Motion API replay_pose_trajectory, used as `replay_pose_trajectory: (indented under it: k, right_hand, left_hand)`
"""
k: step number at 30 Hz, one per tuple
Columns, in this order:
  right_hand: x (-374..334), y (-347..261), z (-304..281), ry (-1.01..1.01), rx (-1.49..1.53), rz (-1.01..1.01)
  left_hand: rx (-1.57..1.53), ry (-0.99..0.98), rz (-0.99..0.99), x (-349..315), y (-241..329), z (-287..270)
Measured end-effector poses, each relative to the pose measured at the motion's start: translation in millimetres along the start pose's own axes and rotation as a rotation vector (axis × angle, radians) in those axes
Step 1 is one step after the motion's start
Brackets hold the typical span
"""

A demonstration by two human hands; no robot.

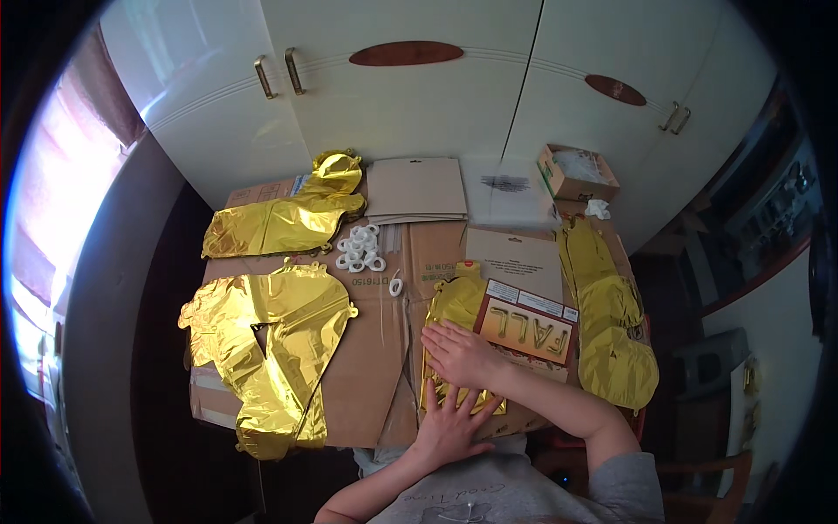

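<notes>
A folded gold foil balloon [458, 301] lies on the cardboard in front of me, close to the near edge. My right hand [463, 354] rests flat across its middle, fingers together and pointing left. Just nearer to me, my left hand [452, 432] presses on the balloon's lower end with its fingers spread. Both hands grip nothing and hide much of the foil. Beside the balloon, partly beneath my right forearm, is a flat card package [528, 327] with an orange and red printed label. A brown backing card [524, 253] lies just beyond it.
More gold foil balloons lie at the near left [288, 332], far left [279, 223] and right [611, 323]. Several small white rings [358, 249] sit piled mid-table. Beyond are stacked brown cards [417, 188], a small box [578, 175] holding clear plastic, and white cabinets [401, 105].
</notes>
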State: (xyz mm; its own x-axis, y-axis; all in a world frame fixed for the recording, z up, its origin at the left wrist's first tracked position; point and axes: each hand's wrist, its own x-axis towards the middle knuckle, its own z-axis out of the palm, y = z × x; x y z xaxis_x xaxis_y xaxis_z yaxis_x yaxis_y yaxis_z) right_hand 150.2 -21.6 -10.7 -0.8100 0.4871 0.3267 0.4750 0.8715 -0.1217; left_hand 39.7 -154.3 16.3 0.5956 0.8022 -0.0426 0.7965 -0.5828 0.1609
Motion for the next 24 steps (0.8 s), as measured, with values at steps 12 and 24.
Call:
replay_pose_trajectory:
  k: [12,24]
  right_hand:
    - [25,18,6,-0.02,-0.221,0.116]
    - [18,23,13,0.061,-0.037,0.167]
  left_hand:
    - [0.0,-0.02,0.004,1,0,-3]
    - [-0.075,0.13,-0.132,-11,-5,7]
